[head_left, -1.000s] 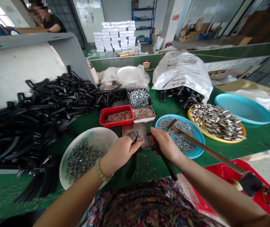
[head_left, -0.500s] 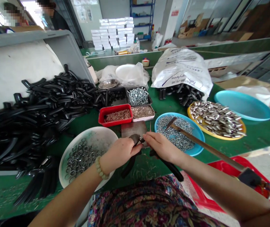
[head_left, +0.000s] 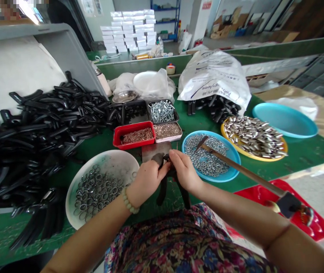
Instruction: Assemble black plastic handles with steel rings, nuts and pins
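Note:
Both my hands meet over the near edge of the bench, around a pair of pruning shears [head_left: 185,195] with black handles and a coil spring. My left hand [head_left: 144,180] is closed around the head, hiding most of it. The fingers of my right hand [head_left: 186,172] pinch beside the spring, and the handles hang down below both hands. Just beyond lies a flat metal plate [head_left: 150,151]. To the left, a white bowl [head_left: 75,167] holds metal rings. To the right, a blue tray [head_left: 234,168] holds small nuts, with a wooden-handled hammer [head_left: 226,158] resting across it.
Black handles [head_left: 48,117] heap up at left beside a grey crate [head_left: 73,49]. A red box [head_left: 133,144] of pins, a tin [head_left: 167,131] of rivets and a box of screws [head_left: 162,112] stand ahead. A yellow tray [head_left: 248,156] holds silvery parts. A red tray [head_left: 318,223] sits lower right.
The handles of the shears have swung closer together, the right one inward. My right hand has turned more upright against the shears. The whole view has shifted slightly.

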`<action>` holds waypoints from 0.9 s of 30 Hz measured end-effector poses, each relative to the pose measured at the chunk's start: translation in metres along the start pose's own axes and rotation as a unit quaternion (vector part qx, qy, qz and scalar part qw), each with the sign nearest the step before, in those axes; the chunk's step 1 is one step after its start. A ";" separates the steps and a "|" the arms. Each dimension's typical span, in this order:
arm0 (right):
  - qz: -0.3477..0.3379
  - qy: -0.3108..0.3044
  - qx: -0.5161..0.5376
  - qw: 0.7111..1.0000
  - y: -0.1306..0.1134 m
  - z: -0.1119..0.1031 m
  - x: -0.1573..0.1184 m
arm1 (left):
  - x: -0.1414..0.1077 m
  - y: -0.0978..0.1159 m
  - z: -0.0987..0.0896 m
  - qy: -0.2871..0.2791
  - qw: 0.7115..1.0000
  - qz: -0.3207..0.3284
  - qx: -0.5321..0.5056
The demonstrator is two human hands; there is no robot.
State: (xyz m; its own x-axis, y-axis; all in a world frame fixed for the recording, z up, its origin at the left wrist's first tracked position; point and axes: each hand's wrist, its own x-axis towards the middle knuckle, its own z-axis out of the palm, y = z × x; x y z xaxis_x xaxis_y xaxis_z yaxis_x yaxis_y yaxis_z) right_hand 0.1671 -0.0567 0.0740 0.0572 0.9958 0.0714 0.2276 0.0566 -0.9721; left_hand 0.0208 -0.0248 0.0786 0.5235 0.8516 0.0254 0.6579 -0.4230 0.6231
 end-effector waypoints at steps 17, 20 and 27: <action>-0.088 -0.166 -0.619 0.762 0.046 -0.012 0.195 | 0.073 -0.067 -0.022 0.001 0.977 -0.053 0.207; -0.094 -0.148 -0.633 0.754 0.045 -0.017 0.189 | 0.116 -0.100 -0.056 -0.006 0.968 -0.111 0.224; -0.180 -0.203 -0.601 0.752 0.027 0.030 0.192 | 0.141 -0.133 -0.045 -0.018 0.965 -0.141 0.222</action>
State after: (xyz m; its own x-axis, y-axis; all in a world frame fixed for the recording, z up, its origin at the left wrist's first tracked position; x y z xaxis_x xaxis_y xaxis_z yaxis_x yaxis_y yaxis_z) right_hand 0.1555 0.1378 0.0547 -0.4651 0.8847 -0.0302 0.8848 0.4657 0.0153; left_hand -0.0174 0.1654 0.0350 0.3031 0.9441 -0.1293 0.9397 -0.2736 0.2052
